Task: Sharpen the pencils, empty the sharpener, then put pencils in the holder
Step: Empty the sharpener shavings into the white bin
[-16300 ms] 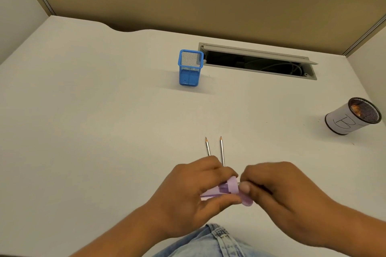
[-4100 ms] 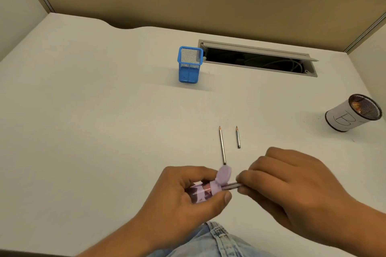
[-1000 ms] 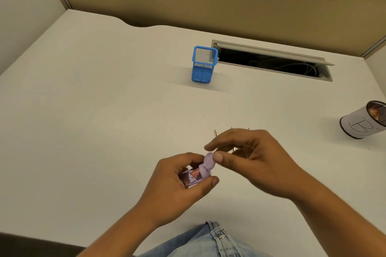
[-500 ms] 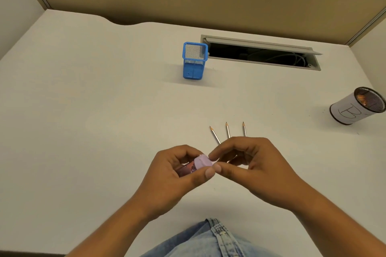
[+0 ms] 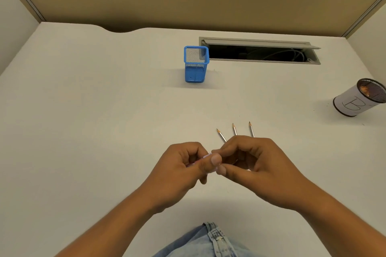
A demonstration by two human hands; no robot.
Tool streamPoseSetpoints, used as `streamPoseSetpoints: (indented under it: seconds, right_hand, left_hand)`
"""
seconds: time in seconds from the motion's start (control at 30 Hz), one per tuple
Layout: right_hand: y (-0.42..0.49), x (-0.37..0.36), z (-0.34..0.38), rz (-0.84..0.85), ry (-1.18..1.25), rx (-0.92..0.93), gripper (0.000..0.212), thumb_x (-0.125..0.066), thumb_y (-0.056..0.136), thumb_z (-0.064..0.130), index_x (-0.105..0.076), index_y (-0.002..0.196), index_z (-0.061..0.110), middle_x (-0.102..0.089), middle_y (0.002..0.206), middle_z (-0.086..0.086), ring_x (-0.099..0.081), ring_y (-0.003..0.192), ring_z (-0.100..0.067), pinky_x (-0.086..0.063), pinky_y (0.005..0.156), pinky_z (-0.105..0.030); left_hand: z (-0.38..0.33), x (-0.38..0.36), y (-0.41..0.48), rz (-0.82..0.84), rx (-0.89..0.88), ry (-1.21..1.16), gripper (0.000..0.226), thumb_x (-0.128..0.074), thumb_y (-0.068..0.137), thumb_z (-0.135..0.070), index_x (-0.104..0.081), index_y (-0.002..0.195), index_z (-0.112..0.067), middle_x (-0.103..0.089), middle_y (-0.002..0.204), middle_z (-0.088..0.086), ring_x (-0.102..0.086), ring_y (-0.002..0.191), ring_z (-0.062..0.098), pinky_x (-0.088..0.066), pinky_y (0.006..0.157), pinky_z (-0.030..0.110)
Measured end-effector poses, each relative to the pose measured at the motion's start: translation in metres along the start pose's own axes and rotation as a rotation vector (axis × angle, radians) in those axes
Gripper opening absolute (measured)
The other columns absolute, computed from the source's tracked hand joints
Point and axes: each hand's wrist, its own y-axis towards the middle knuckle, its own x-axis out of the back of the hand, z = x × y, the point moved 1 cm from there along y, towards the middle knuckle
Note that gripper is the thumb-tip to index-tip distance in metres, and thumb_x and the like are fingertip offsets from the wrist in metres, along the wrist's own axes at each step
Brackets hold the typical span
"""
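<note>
My left hand [image 5: 179, 171] is closed around the small purple sharpener [image 5: 206, 155], of which only a pale sliver shows between the fingers. My right hand [image 5: 252, 169] pinches the sharpener's right end, thumb and forefinger touching those of the left hand. Three sharpened pencils [image 5: 234, 129] lie side by side on the white desk just beyond my right hand, tips pointing away, their lower parts hidden by the fingers. The blue mesh pencil holder [image 5: 196, 64] stands upright farther back, near the middle.
A white cup [image 5: 353, 103] marked with a letter, holding shavings, stands at the right edge. An open cable slot [image 5: 259, 51] in the desk lies behind the holder. Beige partition walls enclose the desk at the back. My jeans show at the bottom.
The third pencil has been laid beside the other two. Both hands have closed together over the sharpener, whose purple cap is now mostly hidden.
</note>
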Motion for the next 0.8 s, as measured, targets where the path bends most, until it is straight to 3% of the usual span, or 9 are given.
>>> streamPoseSetpoints:
  seconds: [0.1,0.2,0.3,0.4,0.5,0.6,0.73,0.8]
  right_hand:
    - [0.001,0.002,-0.002,-0.048,-0.023,0.025,0.022,-0.077,0.079,0.032,-0.072,0.099,0.03,-0.074,0.093,0.007,-0.069,0.083,-0.015,-0.058,0.071,-0.027]
    - [0.001,0.014,-0.007,-0.165,-0.072,0.077,0.014,-0.075,0.082,0.034,-0.07,0.094,0.029,-0.072,0.088,0.004,-0.069,0.079,-0.018,-0.059,0.069,-0.032]
    - [-0.002,0.043,-0.011,-0.257,-0.091,0.083,0.004,-0.071,0.086,0.028,-0.069,0.085,0.025,-0.071,0.076,0.005,-0.067,0.069,-0.016,-0.058,0.062,-0.033]
    - [-0.007,0.08,-0.022,-0.373,-0.105,0.055,0.011,-0.068,0.087,0.034,-0.066,0.08,0.025,-0.068,0.072,0.002,-0.064,0.063,-0.02,-0.057,0.06,-0.037]
    - [-0.014,0.121,-0.035,-0.446,-0.141,0.053,0.016,-0.063,0.089,0.038,-0.062,0.081,0.024,-0.07,0.07,0.002,-0.063,0.059,-0.016,-0.055,0.059,-0.036]
    - [-0.016,0.16,-0.048,-0.518,-0.2,0.069,0.013,-0.057,0.093,0.035,-0.06,0.086,0.024,-0.068,0.064,0.001,-0.064,0.059,-0.014,-0.056,0.06,-0.041]
    - [-0.016,0.209,-0.063,-0.649,-0.273,0.164,0.025,-0.058,0.093,0.034,-0.052,0.073,0.02,-0.058,0.054,0.0,-0.062,0.055,-0.018,-0.052,0.052,-0.043]
    - [-0.015,0.229,-0.066,-0.674,-0.261,0.26,0.03,-0.057,0.091,0.031,-0.047,0.067,0.016,-0.053,0.053,-0.003,-0.055,0.049,-0.017,-0.047,0.045,-0.039]
  left_hand:
    - [-0.002,-0.005,0.009,0.028,0.055,-0.03,0.08,-0.022,0.073,-0.08,-0.064,0.074,-0.012,-0.059,0.057,-0.002,-0.041,0.046,0.007,-0.033,0.045,0.013]
    - [-0.005,-0.019,0.024,0.079,-0.001,-0.01,0.1,-0.014,0.057,-0.097,-0.065,0.083,-0.015,-0.063,0.064,0.001,-0.042,0.048,0.007,-0.035,0.046,0.015]
    - [-0.017,-0.04,0.041,0.072,-0.095,0.18,0.078,-0.037,0.063,-0.093,-0.063,0.098,-0.029,-0.071,0.086,-0.005,-0.058,0.06,0.006,-0.044,0.056,0.013]
    - [-0.027,-0.072,0.063,-0.001,-0.141,0.6,0.056,-0.072,0.063,-0.067,-0.052,0.11,-0.044,-0.066,0.099,-0.018,-0.064,0.081,0.006,-0.05,0.066,0.017]
    - [-0.038,-0.124,0.092,-0.077,-0.202,0.775,0.04,-0.073,0.075,-0.053,-0.048,0.103,-0.041,-0.06,0.088,-0.019,-0.06,0.075,0.004,-0.054,0.068,0.024]
    - [-0.048,-0.171,0.123,-0.115,-0.253,0.784,0.029,-0.069,0.081,-0.045,-0.048,0.098,-0.035,-0.054,0.079,-0.019,-0.055,0.071,0.003,-0.045,0.063,0.017]
    - [-0.066,-0.223,0.161,-0.115,-0.259,0.747,0.025,-0.068,0.081,-0.034,-0.047,0.082,-0.045,-0.053,0.062,-0.026,-0.055,0.061,-0.009,-0.033,0.053,0.006]
    - [-0.072,-0.239,0.18,-0.121,-0.245,0.714,0.029,-0.065,0.081,-0.025,-0.047,0.065,-0.041,-0.052,0.052,-0.019,-0.054,0.053,-0.003,-0.03,0.047,0.009]
